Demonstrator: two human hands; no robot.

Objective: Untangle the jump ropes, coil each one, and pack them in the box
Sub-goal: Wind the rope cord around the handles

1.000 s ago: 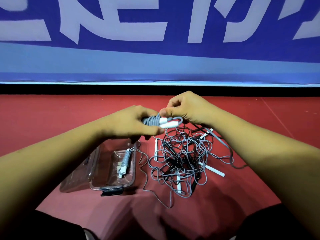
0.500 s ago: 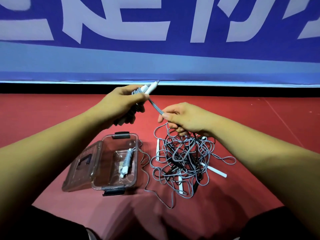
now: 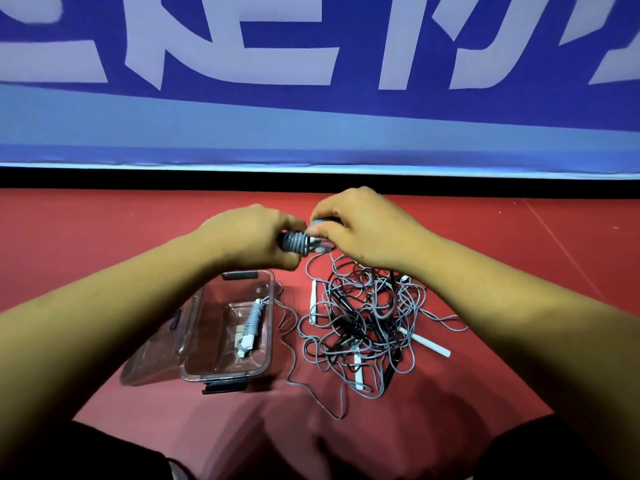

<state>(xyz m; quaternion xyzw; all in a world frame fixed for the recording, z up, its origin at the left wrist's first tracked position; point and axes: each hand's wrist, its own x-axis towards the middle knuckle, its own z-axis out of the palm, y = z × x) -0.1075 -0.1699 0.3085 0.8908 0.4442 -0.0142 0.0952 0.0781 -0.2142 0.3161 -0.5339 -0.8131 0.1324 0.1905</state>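
Now both hands meet above the red floor [image 3: 104, 244], in front of a blue banner [image 3: 311, 126] with large pale lettering; the left hand [image 3: 249, 237] is curled tight around a grey coil [image 3: 294, 241], a jump rope wound in close turns about its handles, and the right hand [image 3: 360, 226] pinches the cord at the coil's right end with thumb and fingertips; a white handle tip just shows between the two hands, partly blurred. From the coil a loose grey strand drops toward the tangle [image 3: 367, 317], which lies on the floor below the right hand; it is a heap of grey and black cords looped over one another, with several white handles [image 3: 429, 342] poking out at its edges, and how many ropes it holds cannot be told. Just left of the tangle stands the box [image 3: 266, 355], clear plastic with dark latches at its near and far ends; its lid [image 3: 152, 355] is swung open to the left and rests on the floor. Inside the box lies one packed rope [image 3: 251, 323], grey cord wrapped around white handles, set roughly lengthwise; a thin grey strand trails on the floor between box and tangle, curling toward the viewer.
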